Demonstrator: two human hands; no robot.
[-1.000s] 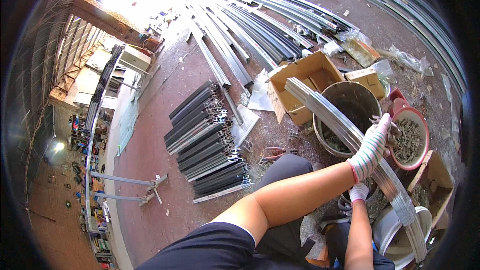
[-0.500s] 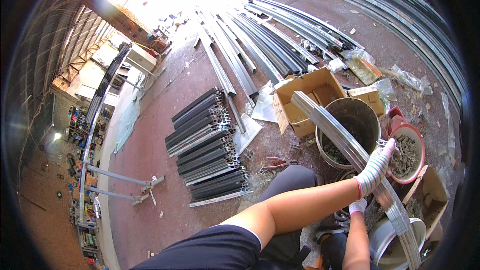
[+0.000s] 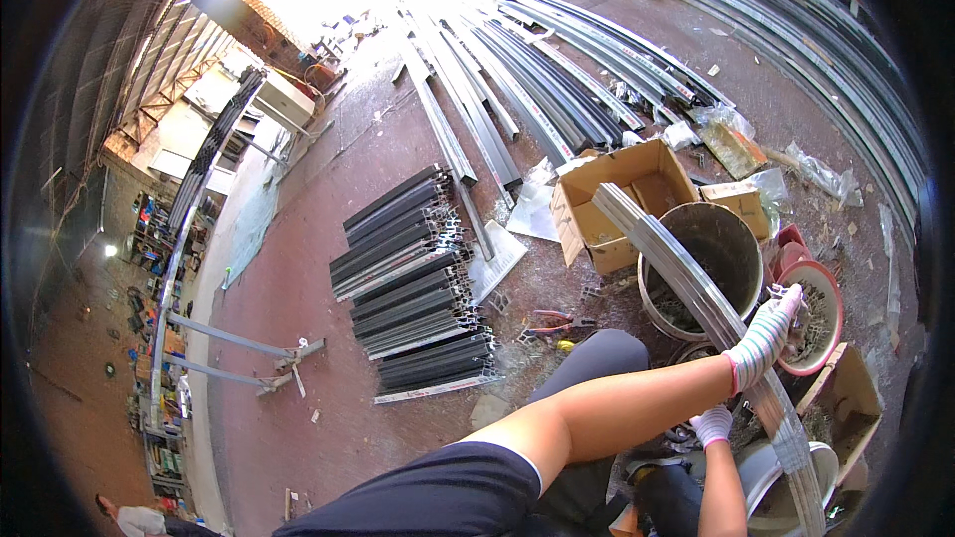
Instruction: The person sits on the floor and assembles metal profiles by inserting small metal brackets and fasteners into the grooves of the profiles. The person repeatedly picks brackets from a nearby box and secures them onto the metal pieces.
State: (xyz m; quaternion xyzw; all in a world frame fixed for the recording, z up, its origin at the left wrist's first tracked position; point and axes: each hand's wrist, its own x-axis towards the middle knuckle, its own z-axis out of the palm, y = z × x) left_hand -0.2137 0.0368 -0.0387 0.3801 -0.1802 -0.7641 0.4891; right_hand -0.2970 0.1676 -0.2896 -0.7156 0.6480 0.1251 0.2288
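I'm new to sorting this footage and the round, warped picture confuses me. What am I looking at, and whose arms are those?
The picture comes from a wide fisheye camera worn on a person's head, looking down, so straight edges bend. The arms rising from the bottom are the wearer's own, in knitted gloves. The left hand reaches across to a red bowl of small parts, fingers closed at its rim; what they pinch is too small to tell. The right hand rests on a long metal strip lying over a dark bucket. On the floor are cardboard boxes and stacked dark metal profiles.
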